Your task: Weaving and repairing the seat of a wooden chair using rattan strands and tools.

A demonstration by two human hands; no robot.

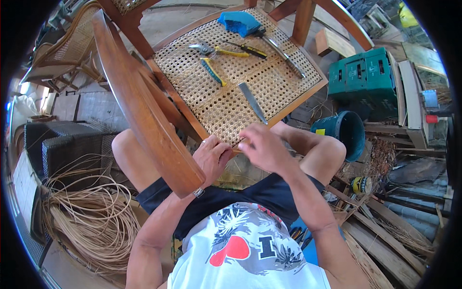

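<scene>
A wooden chair with a woven cane seat stands before me, its front corner between my hands. My left hand, wearing a ring, has its fingers curled on that corner beside the curved wooden armrest. Just across the corner, my right hand is closed with bent fingers; whatever is in them is too small to make out. A flat metal blade lies on the cane close to my right hand. Farther back rest yellow-handled pruning shears, a blue-and-yellow tool handle and a yellow-and-black screwdriver-like tool.
A metal-shafted tool lies by a blue wrapped piece on the seat. Green crates and a dark bucket stand right. A coil of rattan strands lies left; wooden boards fill the lower right.
</scene>
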